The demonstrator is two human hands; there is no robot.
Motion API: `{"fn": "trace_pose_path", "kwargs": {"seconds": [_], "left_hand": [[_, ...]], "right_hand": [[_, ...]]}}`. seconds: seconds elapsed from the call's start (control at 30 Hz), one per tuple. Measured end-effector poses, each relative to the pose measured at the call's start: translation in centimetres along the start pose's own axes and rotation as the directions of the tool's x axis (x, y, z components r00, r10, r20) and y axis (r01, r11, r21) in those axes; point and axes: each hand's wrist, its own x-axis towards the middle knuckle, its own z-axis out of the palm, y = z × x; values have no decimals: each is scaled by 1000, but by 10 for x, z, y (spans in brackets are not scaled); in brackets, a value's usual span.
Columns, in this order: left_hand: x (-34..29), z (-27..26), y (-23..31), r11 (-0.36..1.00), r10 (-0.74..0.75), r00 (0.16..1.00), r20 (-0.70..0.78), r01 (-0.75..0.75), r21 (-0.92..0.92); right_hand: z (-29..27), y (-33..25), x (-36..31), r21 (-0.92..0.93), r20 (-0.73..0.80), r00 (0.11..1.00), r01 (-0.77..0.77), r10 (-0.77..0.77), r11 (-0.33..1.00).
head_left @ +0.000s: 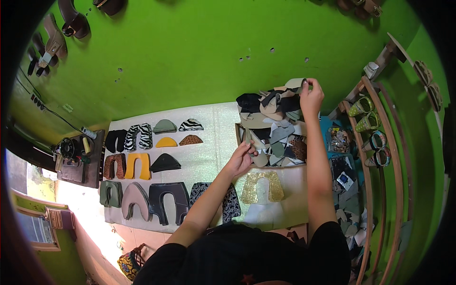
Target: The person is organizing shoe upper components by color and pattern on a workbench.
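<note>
My right hand point(311, 97) is raised over the back of a scrap pile, its fingers closed on a pale grey-green material piece point(295, 83). Lower and to the left, my left hand point(241, 159) pinches a narrow olive-grey strip point(247, 137) at the box's left side. Between the two hands sits a shallow cardboard box point(239, 130) filled with grey, beige, black and leopard-print scraps point(281, 133). Behind it, more dark and beige scraps point(270, 102) are heaped against the wall. Just below the box lies a glittery gold U-shaped piece point(250, 187).
Stacked U-shaped cutouts point(168, 202) and half-moon cutouts point(165, 162) stand in rows on the white table cover point(209, 137). A sewing machine point(71, 149) is at the left. Blue bins point(323, 124) of scraps and a wooden rack point(396, 190) with sandals point(366, 121) border the right.
</note>
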Motion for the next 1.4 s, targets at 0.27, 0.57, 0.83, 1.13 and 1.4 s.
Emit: {"fn": "trace_pose_path", "kwargs": {"seconds": [0.27, 0.57, 0.83, 1.13, 1.4], "left_hand": [[-3, 5, -3, 999, 14, 999, -34, -13, 31], [-8, 4, 1, 991, -20, 993, -120, 36, 132], [-9, 29, 4, 942, 14, 965, -261, 76, 328], [-35, 72, 31, 855, 106, 989, -101, -39, 517], [-62, 93, 45, 879, 134, 984, 118, -173, 445]], "right_hand": [[-1, 5, 45, 210, 45, 993, -113, 105, 971], [-11, -49, 48, 330, 131, 991, -84, 42, 940], [-29, -64, 13, 466, 214, 977, -125, 25, 876], [-80, -130, -8, 439, 570, 821, -341, 35, 831], [-97, -173, -42, 340, 868, 491, -487, -69, 805]]}}
